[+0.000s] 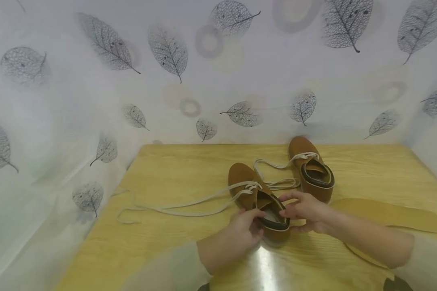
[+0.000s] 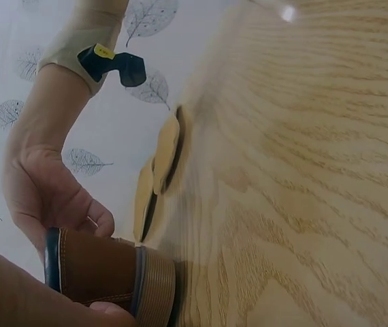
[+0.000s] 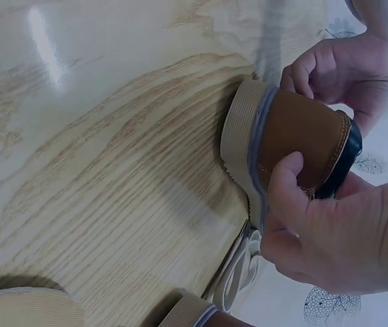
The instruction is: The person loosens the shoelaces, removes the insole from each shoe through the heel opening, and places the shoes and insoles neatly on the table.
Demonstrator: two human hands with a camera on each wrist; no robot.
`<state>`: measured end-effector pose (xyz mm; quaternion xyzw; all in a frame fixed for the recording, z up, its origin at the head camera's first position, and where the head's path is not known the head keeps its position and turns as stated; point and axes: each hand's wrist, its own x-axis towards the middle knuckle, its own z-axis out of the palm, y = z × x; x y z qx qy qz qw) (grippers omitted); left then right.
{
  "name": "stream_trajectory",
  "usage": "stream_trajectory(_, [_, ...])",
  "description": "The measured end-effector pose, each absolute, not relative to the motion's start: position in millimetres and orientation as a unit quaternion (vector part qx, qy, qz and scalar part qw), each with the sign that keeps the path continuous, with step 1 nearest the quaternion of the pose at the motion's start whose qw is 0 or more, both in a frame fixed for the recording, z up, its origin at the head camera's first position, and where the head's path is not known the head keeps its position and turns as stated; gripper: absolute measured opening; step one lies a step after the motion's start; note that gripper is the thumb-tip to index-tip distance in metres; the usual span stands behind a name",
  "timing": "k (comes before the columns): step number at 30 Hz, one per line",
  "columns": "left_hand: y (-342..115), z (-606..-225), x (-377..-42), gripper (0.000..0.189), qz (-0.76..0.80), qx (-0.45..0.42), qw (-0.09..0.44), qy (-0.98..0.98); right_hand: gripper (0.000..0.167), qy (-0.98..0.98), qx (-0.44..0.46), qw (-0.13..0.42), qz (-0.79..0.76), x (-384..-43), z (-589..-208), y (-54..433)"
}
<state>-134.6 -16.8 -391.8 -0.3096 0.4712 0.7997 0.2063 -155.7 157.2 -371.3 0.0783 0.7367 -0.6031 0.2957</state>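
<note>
A brown lace-up shoe stands on the wooden table, its toe pointing away and its dark-lined opening towards me. My left hand grips the near left side of the collar, thumb over the rim and fingers against the outside. From the other side my right hand pinches the collar, with fingers over the rim and the thumb on the brown heel. The heel's ribbed pale sole shows in the right wrist view. Pale laces trail loosely from this shoe to the left.
The matching brown shoe stands behind to the right, its laces looped between the two. Two tan insoles lie at the right, the upper insole partly under my right forearm. A leaf-patterned cloth rises behind the table.
</note>
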Motion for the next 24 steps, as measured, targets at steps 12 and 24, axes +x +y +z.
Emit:
stream_trajectory(12, [-34, -400, -145, 0.073, 0.779, -0.28, 0.226, 0.514, 0.06, 0.731, 0.088, 0.295, -0.608, -158, -373, 147])
stream_trajectory(24, [-51, -418, -175, 0.065, 0.744, -0.262, 0.281, 0.547, 0.068, 0.677, 0.129, 0.279, -0.669, -152, -378, 139])
